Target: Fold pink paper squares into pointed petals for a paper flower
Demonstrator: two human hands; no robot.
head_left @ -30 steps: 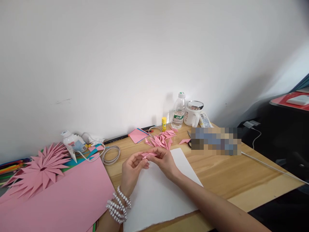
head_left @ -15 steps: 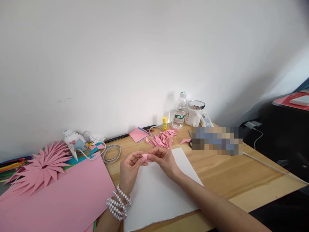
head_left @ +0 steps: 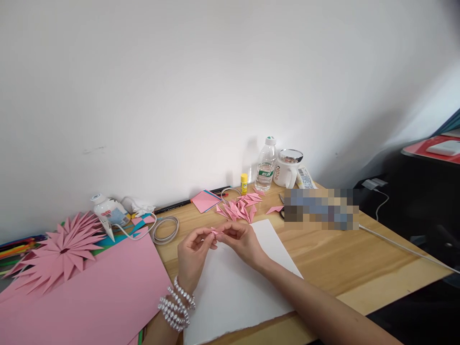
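Note:
A small folded piece of pink paper (head_left: 214,233) is pinched between the fingertips of both hands. My left hand (head_left: 194,247), a beaded bracelet (head_left: 175,304) on its wrist, closes on the paper from the left. From the right, my right hand (head_left: 240,241) grips it between thumb and fingers, which hide much of it. Both hands are over a white sheet (head_left: 237,287). Just beyond them lies a heap of folded pink paper pieces (head_left: 239,208), with one more pink piece (head_left: 275,210) off to the right beside scissors (head_left: 282,212).
Pink sheets (head_left: 108,287) and a spiky pink paper rosette (head_left: 64,251) cover the left side. A coiled cable (head_left: 165,230), a white bottle (head_left: 109,209), a glue stick (head_left: 244,183), a water bottle (head_left: 266,165) and a mug (head_left: 286,168) stand or lie towards the wall.
The fingers have closed further over the pink paper, so less of it shows. The whole view has shifted slightly; the things on the table stay in place.

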